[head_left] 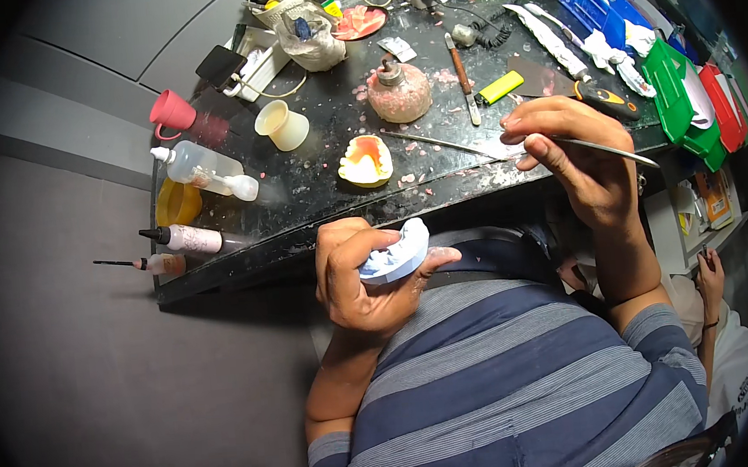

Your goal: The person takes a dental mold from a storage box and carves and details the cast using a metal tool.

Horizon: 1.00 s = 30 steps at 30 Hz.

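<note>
My left hand is closed around a bluish-white plaster dental cast, held in front of the bench edge with its tooth ridge facing up. My right hand is raised over the bench's front edge, thumb and fingers pinching a slender metal dental spatula. Its flat end sticks out to the right, past the palm. Left of those fingers a thin metal rod slants over the bench; whether it belongs to the same tool I cannot tell. A yellow dental cast with pink wax sits between the hands, further back.
Behind the cast stands a pink-spattered spirit burner. Near it lie a wooden-handled wax knife and a yellow lighter. A squeeze bottle and a cream cup are left; colored bins line the right. Another person's hand shows lower right.
</note>
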Each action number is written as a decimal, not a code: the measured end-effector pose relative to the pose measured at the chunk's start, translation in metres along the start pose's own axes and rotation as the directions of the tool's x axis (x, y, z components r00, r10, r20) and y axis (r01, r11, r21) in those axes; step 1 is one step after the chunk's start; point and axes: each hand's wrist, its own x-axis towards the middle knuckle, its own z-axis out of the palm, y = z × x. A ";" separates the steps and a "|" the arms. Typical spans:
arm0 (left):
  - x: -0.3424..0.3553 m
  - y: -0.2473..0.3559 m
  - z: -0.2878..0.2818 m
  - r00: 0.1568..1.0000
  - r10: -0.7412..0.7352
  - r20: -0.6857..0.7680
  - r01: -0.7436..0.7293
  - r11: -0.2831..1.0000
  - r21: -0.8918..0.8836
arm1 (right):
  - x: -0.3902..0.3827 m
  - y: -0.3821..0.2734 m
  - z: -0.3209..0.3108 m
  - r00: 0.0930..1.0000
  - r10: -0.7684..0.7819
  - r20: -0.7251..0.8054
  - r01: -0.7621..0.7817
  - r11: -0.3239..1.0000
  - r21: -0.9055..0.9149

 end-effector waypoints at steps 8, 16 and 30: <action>0.005 0.006 0.000 0.998 0.064 0.024 -0.066 0.987 0.146 | -0.004 -0.009 0.001 0.999 -0.012 0.039 0.012 1.000 -0.024; -0.007 -0.005 0.008 0.995 0.085 -0.058 -0.083 0.996 0.026 | -0.010 -0.016 0.010 0.967 -0.202 0.154 0.201 0.979 0.020; -0.010 -0.009 0.006 0.995 0.101 0.000 -0.101 0.993 0.054 | -0.016 -0.025 0.021 0.942 -0.187 0.278 0.170 0.982 0.085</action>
